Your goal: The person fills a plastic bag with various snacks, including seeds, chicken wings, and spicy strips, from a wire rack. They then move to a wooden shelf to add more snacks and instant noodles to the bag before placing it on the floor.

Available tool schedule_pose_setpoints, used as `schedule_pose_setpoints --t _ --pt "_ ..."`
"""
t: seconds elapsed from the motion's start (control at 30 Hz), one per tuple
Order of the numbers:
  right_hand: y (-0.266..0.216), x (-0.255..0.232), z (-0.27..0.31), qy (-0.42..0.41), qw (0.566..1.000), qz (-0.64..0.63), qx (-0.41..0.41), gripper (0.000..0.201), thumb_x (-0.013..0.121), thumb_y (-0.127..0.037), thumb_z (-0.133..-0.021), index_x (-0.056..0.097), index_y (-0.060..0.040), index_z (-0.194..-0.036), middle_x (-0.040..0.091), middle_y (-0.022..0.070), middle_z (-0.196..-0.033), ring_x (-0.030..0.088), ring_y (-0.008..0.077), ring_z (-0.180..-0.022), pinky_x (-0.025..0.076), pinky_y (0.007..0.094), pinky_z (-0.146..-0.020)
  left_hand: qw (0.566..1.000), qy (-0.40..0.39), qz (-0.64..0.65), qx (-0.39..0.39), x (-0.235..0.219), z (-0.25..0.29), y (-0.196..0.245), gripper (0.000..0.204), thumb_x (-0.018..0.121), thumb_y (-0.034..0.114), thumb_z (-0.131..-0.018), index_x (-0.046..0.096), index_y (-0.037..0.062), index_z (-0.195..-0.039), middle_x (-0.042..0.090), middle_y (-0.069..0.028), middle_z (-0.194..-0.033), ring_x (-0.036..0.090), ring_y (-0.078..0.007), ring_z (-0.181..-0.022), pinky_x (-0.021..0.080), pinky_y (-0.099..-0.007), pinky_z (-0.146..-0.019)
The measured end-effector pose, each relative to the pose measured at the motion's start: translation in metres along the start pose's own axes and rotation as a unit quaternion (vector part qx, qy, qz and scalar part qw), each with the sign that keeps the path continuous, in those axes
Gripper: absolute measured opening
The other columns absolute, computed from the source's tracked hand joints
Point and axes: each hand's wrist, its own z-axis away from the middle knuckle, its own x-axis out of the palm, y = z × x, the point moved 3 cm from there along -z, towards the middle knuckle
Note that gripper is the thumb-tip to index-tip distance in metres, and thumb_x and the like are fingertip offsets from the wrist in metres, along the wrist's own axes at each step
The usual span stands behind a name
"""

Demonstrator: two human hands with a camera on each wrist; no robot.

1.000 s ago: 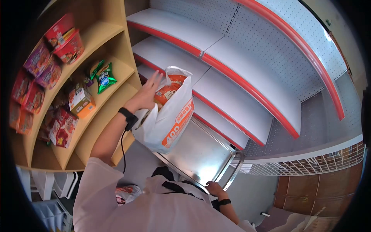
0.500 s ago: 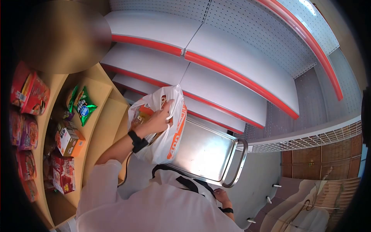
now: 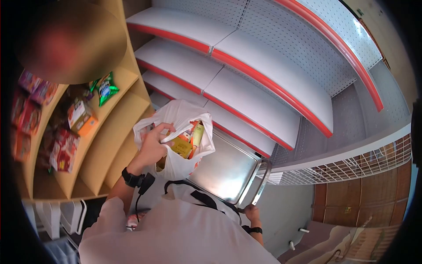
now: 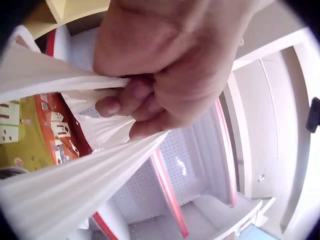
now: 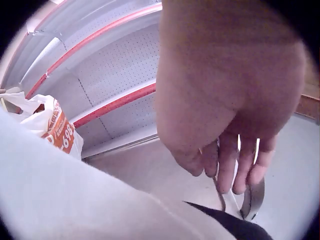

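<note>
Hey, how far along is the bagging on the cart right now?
Done: several packets already sit inside the white plastic bag, which stands on the steel cart. In hand: the left hand pinches the bag's rim, holding its mouth open, and the right hand curls round the cart handle. Left: snack packs remain on the wooden shelf; whether more will go in cannot be told.
</note>
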Motion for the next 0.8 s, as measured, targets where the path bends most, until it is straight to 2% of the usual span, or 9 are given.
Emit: schedule_pose_setpoints --t 0.2,0.33,0.4,0.47,0.5,0.53,0.6,0.67,0.8 --pt "0.073 -0.038 -0.038 0.048 0.997 -0.007 -0.057 0.044 0.064 -0.035 -0.075 0.058 0.0057 -0.092 0.063 0.0255 -0.084 0.063 0.0397 -0.078 0.050 0.0426 -0.075 0.971 0.192 0.137 0.028 0.064 0.134 0.016 0.032 0.058 -0.012 -0.077 0.050 0.0045 -0.103 0.055 0.0039 -0.060 0.043 -0.0006 -0.053 0.030 -0.0186 -0.047" --pt "0.073 -0.041 -0.068 0.080 0.994 -0.030 -0.069 0.054 0.067 -0.038 -0.074 0.051 0.0079 -0.098 0.062 0.0213 -0.081 0.062 0.0343 -0.071 0.049 0.0403 -0.074 0.967 0.245 0.066 -0.008 0.091 0.221 0.011 0.034 0.059 -0.014 -0.075 0.052 0.0039 -0.104 0.051 0.0053 -0.059 0.038 0.0001 -0.052 0.030 -0.0166 -0.052" --pt "0.076 -0.019 -0.103 0.012 0.985 -0.162 0.054 0.054 0.068 -0.035 -0.074 0.048 0.0076 -0.100 0.061 0.0190 -0.078 0.061 0.0288 -0.064 0.050 0.0376 -0.066 0.962 0.260 0.050 -0.067 0.103 0.260 0.002 0.035 0.058 -0.014 -0.074 0.054 0.0040 -0.103 0.046 0.0059 -0.059 0.036 0.0002 -0.056 0.030 -0.0161 -0.054" --pt "0.060 -0.003 -0.123 -0.002 0.972 -0.228 0.061 0.045 0.067 -0.031 -0.075 0.051 0.0056 -0.095 0.060 0.0169 -0.075 0.059 0.0249 -0.061 0.048 0.0350 -0.058 0.956 0.281 0.016 -0.084 0.118 0.288 -0.012 0.037 0.058 -0.014 -0.073 0.054 0.0056 -0.103 0.044 0.0048 -0.059 0.037 -0.0014 -0.059 0.030 -0.0163 -0.054" --pt "0.053 0.003 -0.129 0.004 0.948 -0.307 0.087 0.036 0.066 -0.027 -0.076 0.054 0.0035 -0.091 0.060 0.0149 -0.072 0.058 0.0210 -0.057 0.046 0.0324 -0.050 0.949 0.294 0.004 -0.112 0.125 0.302 -0.022 0.040 0.057 -0.016 -0.070 0.054 0.0073 -0.103 0.042 0.0034 -0.061 0.042 -0.0038 -0.063 0.036 -0.0179 -0.055" --pt "0.047 0.008 -0.131 -0.015 0.954 -0.290 0.076 0.036 0.066 -0.027 -0.076 0.054 0.0035 -0.091 0.060 0.0149 -0.072 0.058 0.0210 -0.057 0.046 0.0324 -0.050 0.943 0.316 -0.057 -0.092 0.133 0.312 -0.037 0.040 0.059 -0.012 -0.070 0.054 0.0083 -0.105 0.049 -0.0036 -0.060 0.056 -0.0153 -0.062 0.046 -0.0268 -0.058" --pt "0.036 0.016 -0.132 -0.032 0.882 -0.440 0.163 0.023 0.060 -0.020 -0.077 0.056 0.0028 -0.080 0.059 0.0130 -0.067 0.055 0.0217 -0.051 0.044 0.0328 -0.048 0.955 0.256 -0.119 -0.092 0.154 0.329 -0.069 0.045 0.059 -0.008 -0.069 0.051 0.0095 -0.109 0.057 -0.0149 -0.064 0.063 -0.0331 -0.070 0.049 -0.0398 -0.064" --pt "0.026 0.007 -0.128 -0.017 0.922 -0.347 0.172 0.013 0.051 -0.011 -0.077 0.054 0.0004 -0.072 0.058 0.0124 -0.064 0.054 0.0221 -0.050 0.044 0.0342 -0.045 0.931 0.163 -0.266 -0.188 0.180 0.342 -0.097 0.050 0.057 -0.006 -0.066 0.048 0.0102 -0.113 0.061 -0.0226 -0.072 0.060 -0.0423 -0.075 0.048 -0.0462 -0.068" --pt "0.036 0.019 -0.135 0.006 0.919 -0.366 0.149 0.014 0.051 -0.014 -0.078 0.050 -0.0005 -0.075 0.054 0.0114 -0.060 0.054 0.0230 -0.049 0.042 0.0326 -0.042 0.928 0.200 -0.197 -0.245 0.235 0.380 -0.206 0.052 0.054 -0.007 -0.064 0.046 0.0094 -0.112 0.061 -0.0226 -0.072 0.061 -0.0414 -0.074 0.047 -0.0494 -0.067"
